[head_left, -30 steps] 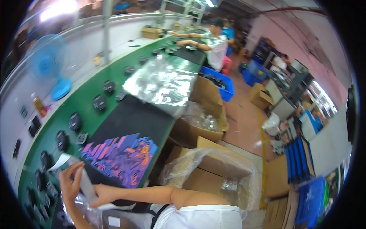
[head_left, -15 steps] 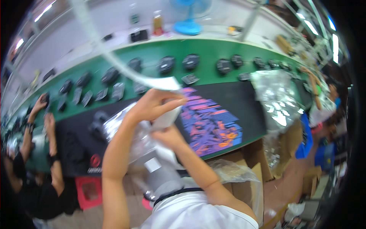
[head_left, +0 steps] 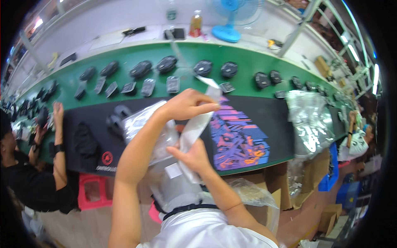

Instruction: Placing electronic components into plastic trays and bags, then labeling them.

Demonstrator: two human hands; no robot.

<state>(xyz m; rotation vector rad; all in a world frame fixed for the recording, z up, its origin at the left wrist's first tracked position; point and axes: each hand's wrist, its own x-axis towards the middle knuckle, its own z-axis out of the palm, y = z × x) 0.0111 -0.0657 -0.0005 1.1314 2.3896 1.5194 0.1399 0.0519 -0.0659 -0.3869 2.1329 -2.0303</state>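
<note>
A: What does the person hold?

B: The left hand is raised over the near edge of the bench and its fingers are closed on the top part of a white strip; the strip runs down from this pinch to the right hand, which is lower and nearer to the body; the right thumb and fingers are closed on the lower part of the same strip.

A: So the strip lies between the two hands?

B: Yes, it is stretched from one grip to the other, slightly tilted; its upper end comes out just above the left fingertips.

A: And what is under the hands?

B: A clear plastic bag hangs there, behind the left forearm and against the person's chest; whether a hand also grips it, this cannot be told.

A: What is around?

B: Just behind the hands lies a black mat with a purple and orange print; beyond it the green belt carries rows of dark round parts; a pile of clear bags lies on the mat to the right; another person's arm reaches to the bench at the left; a blue fan stands at the far side.
</note>
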